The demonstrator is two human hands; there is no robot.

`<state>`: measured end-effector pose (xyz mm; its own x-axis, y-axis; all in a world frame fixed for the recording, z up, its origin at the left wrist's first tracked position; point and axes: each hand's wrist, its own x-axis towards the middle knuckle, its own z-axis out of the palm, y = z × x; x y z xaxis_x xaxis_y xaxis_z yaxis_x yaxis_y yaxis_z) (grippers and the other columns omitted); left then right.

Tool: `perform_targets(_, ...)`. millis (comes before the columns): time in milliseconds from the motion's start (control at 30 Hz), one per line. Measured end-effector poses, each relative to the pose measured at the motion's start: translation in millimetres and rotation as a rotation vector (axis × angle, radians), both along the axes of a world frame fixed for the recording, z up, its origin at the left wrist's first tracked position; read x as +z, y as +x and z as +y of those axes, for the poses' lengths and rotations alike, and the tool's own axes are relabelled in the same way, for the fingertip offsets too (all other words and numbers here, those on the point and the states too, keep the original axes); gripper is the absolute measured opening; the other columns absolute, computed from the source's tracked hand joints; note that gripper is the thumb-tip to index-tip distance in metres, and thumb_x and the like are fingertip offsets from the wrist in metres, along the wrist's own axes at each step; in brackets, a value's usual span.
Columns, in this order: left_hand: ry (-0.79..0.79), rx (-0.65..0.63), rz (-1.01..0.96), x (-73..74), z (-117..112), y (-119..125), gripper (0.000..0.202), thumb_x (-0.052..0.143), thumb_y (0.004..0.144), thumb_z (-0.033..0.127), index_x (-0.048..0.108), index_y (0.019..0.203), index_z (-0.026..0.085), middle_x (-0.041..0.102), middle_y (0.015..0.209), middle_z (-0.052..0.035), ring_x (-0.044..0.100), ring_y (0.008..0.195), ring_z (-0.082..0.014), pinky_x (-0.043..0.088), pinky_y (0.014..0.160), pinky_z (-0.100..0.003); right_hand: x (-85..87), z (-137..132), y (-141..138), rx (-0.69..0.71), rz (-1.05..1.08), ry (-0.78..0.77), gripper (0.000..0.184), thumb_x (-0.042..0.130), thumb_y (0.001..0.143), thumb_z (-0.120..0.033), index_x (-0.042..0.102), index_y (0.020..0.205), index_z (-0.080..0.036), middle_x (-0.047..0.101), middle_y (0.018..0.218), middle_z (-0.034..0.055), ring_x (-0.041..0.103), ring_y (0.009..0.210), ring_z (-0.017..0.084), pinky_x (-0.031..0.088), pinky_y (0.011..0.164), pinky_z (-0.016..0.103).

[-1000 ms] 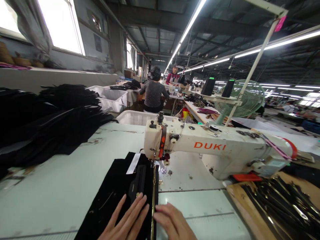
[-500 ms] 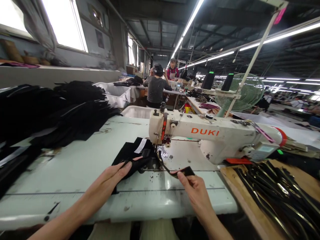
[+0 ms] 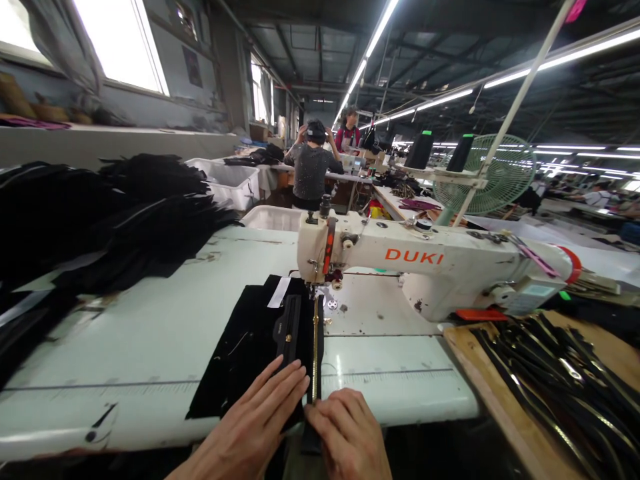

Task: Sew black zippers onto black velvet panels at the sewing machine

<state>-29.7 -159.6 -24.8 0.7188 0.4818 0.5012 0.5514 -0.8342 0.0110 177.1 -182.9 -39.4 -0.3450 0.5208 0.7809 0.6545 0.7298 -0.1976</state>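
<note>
A black fabric panel [image 3: 240, 353] lies spread in front of the sewing machine [image 3: 370, 250], with a white label strip [image 3: 279, 292] and a dark zipped piece [image 3: 289, 327] on it. My left hand [image 3: 265, 413] rests flat on the panel, fingers stretched out. Along the panel's right edge runs a black zipper [image 3: 315, 353] with gold teeth, its far end at the needle area. The near end of that zipper is pinched in my right hand [image 3: 347, 427].
Piled black fabric pieces [image 3: 125, 220] cover the table's left side. On the right, a wooden board [image 3: 470, 360] carries several gold-toothed zippers [image 3: 555, 373]. Beyond the machine are white bins [image 3: 227, 183], thread cones [image 3: 420, 150], a green fan [image 3: 507, 170] and two people [image 3: 313, 170].
My left hand has moved nearer and right, and the panel now lies flat. My right hand has drawn the zipper, earlier curved off to the right, straight along the panel's edge.
</note>
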Motion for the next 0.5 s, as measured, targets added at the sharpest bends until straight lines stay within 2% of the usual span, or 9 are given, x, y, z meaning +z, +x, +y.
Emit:
perform_targets(67, 0.008, -0.013, 0.027, -1.8, 2.2, -0.4, 0.077, 0.033, 0.087, -0.005, 0.015, 0.158, 0.015, 0.056, 0.143, -0.0090, 0.045, 0.137, -0.0220, 0.039, 0.113, -0.039, 1.2, 0.5, -0.3, -0.010, 0.005, 0.011, 0.029, 0.036, 0.103, -0.013, 0.065, 0.104, -0.015, 0.069, 0.078, 0.0042, 0.061, 0.070, 0.018, 0.052, 0.066, 0.031)
perform_targets(333, -0.039, -0.013, 0.021, 2.0, 2.8, -3.2, 0.075, 0.038, 0.083, -0.005, 0.032, 0.154, 0.019, 0.058, 0.142, -0.0049, 0.052, 0.132, -0.0189, 0.041, 0.112, -0.034, 0.9, -0.2, -0.6, -0.012, -0.010, 0.048, 0.030, 0.035, 0.102, -0.011, 0.065, 0.106, -0.015, 0.071, 0.080, 0.0054, 0.062, 0.070, 0.017, 0.053, 0.066, 0.031)
perform_targets(433, -0.131, 0.006, -0.008, 7.2, 1.9, -5.6, 0.066, 0.051, 0.084, 0.007, 0.043, 0.148, 0.023, 0.058, 0.142, -0.0029, 0.055, 0.128, -0.0210, 0.046, 0.109, -0.034, 2.1, 1.9, -2.4, -0.040, -0.039, 0.111, 0.027, 0.040, 0.100, -0.008, 0.066, 0.101, -0.014, 0.070, 0.076, 0.0042, 0.061, 0.067, 0.017, 0.052, 0.063, 0.030)
perform_targets(500, -0.179, 0.012, -0.015, 10.8, 3.3, -7.8, 0.068, 0.064, 0.083, 0.020, 0.044, 0.147, 0.028, 0.059, 0.140, -0.0021, 0.059, 0.124, -0.0237, 0.050, 0.106, -0.035, 0.3, 4.6, -5.7, -0.049, -0.050, 0.160, 0.024, 0.044, 0.098, -0.006, 0.067, 0.097, -0.013, 0.069, 0.071, 0.0032, 0.060, 0.063, 0.016, 0.052, 0.061, 0.029)
